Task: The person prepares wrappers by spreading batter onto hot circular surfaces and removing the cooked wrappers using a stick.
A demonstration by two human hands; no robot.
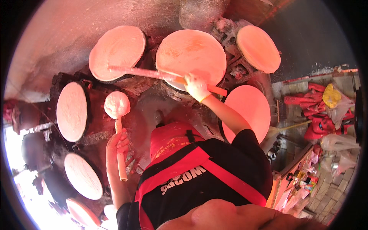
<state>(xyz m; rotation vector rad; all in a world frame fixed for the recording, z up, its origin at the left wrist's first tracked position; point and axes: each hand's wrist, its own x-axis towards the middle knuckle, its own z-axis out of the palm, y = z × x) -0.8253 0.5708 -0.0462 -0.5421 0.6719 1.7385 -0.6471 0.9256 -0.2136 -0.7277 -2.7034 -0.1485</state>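
My left hand (116, 147) is closed around the wooden handle of a ladle (117, 104), whose round bowl is coated in white batter and held upright between the griddles. My right hand (197, 86), with a yellow band at the wrist, grips a long flat wooden spreader (138, 71). The spreader lies across the near edge of the middle round griddle (190, 53) and reaches left onto another batter-covered griddle (117, 51). Both griddles carry a thin pale layer.
Several more round batter-covered griddles ring me: far right (257, 48), near right (247, 109), left (71, 111) and lower left (82, 175). Red and clear bags (322, 111) lie at right, a cluttered shelf (299, 180) at lower right. My red-and-black apron (191, 168) fills the bottom.
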